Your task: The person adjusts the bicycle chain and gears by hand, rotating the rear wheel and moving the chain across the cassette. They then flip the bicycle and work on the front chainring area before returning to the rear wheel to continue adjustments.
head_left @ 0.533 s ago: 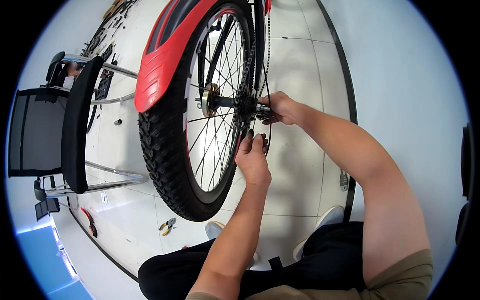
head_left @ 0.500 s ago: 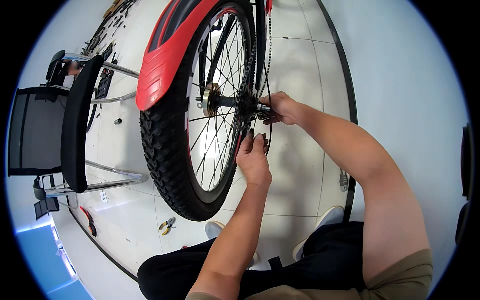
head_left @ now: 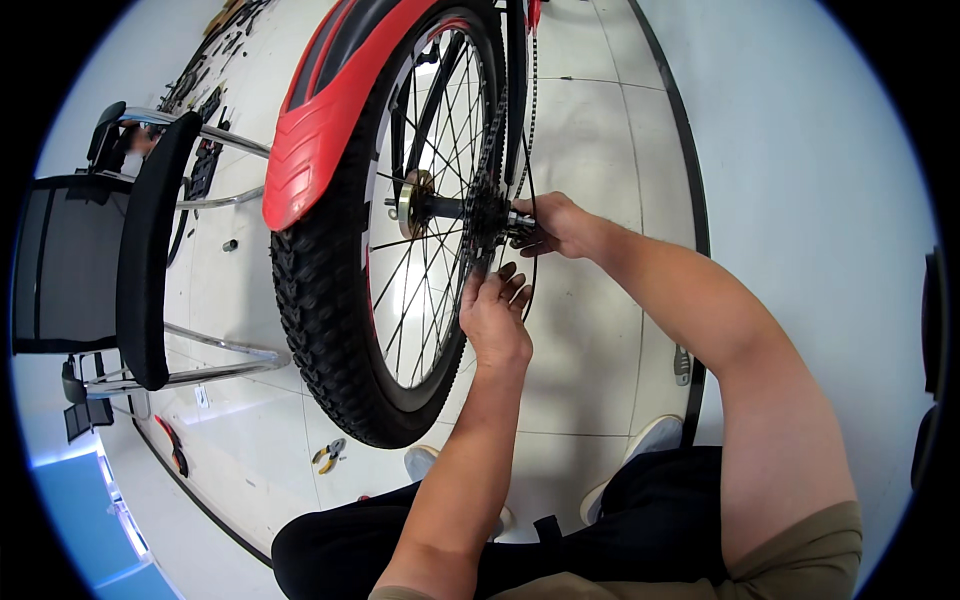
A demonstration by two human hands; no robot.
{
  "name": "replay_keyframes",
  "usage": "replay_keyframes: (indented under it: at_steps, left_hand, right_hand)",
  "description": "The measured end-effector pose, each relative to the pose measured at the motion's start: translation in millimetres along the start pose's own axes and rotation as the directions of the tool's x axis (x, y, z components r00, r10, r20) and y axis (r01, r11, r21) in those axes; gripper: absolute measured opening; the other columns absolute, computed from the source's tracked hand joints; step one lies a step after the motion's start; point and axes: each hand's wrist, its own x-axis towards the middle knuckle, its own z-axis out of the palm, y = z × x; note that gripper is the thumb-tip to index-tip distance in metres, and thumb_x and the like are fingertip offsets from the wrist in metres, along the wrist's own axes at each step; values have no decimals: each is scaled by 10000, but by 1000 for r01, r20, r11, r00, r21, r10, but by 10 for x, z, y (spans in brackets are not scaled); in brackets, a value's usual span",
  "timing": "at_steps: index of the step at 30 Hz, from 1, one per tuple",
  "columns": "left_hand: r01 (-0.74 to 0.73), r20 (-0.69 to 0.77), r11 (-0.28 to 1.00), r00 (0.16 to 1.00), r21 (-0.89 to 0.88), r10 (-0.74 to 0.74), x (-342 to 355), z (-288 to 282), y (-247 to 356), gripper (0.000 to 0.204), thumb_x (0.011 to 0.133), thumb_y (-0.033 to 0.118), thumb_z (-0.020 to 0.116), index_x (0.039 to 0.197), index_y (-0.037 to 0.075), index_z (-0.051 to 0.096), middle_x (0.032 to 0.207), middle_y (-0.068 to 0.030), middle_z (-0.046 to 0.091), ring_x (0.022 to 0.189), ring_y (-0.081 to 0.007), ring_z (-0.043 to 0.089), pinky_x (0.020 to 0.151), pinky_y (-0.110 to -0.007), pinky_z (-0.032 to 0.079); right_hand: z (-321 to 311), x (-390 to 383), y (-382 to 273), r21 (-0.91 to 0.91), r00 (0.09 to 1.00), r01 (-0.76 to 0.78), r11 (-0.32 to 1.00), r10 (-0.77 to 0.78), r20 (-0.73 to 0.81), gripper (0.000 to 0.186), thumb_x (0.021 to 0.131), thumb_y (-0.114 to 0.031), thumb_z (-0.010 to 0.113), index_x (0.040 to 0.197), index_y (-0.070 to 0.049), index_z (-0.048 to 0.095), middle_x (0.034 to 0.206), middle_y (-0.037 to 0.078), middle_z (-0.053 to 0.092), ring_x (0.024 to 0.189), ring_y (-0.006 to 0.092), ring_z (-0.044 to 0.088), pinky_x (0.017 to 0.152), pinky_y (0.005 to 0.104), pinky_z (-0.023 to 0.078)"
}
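Note:
A bicycle's rear wheel [head_left: 385, 412] with a knobbly black tyre stands in front of me under a red and black mudguard [head_left: 302, 165]. At its hub are a black sprocket cluster [head_left: 486, 216] and a brass-coloured brake drum [head_left: 413, 203]. On the near right of the sprockets, my right hand [head_left: 562, 227] is closed on the silver rear derailleur [head_left: 519, 226] beside the axle end; its fingertips are partly hidden. Just below, my left hand [head_left: 495, 315] has its fingers apart, tips close to the chain and lower derailleur. I cannot tell whether they touch. A black cable [head_left: 533, 265] curves past both hands.
A black mesh chair [head_left: 143, 250] with chrome legs stands left of the wheel. Yellow-handled pliers [head_left: 328, 456] and a red-and-black tool [head_left: 172, 447] lie on the tiled floor. A grey metal tool [head_left: 683, 366] lies by the right wall. Several loose parts [head_left: 205, 70] lie far left.
My left hand's fingers have spread from a pinch, and the hand sits slightly lower beside the wheel. My right hand stays at the derailleur. The whole view has shifted slightly.

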Motion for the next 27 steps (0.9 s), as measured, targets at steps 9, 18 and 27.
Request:
replay_keyframes:
  at_steps: [9,18,27]
  left_hand:
    - [-267,146,907,962,327,231,126,-73,14,265,1052,114,514,1290,12,570,1158,-90,636,981,-209,664,812,-368,562]
    - [-387,199,857,920,340,337,139,-95,-13,246,1066,168,542,1229,-2,612,1089,-78,663,945,-187,680,786,-328,564]
    - [-455,83,721,869,522,488,141,-96,-121,247,1087,161,517,1182,-57,585,1003,-109,695,859,-162,716,737,-287,582]
  right_hand:
    - [37,70,6,152,999,36,988,-35,-11,212,1031,-196,560,1029,-10,660,864,77,670,710,195,664,641,388,612]
    - [59,242,-37,141,999,33,989,-27,-43,113,904,-113,656,935,-11,694,768,74,666,597,183,638,552,372,557]
    - [44,441,115,151,998,46,988,-40,-42,85,868,-125,669,824,-52,664,758,74,654,609,209,647,564,406,584]
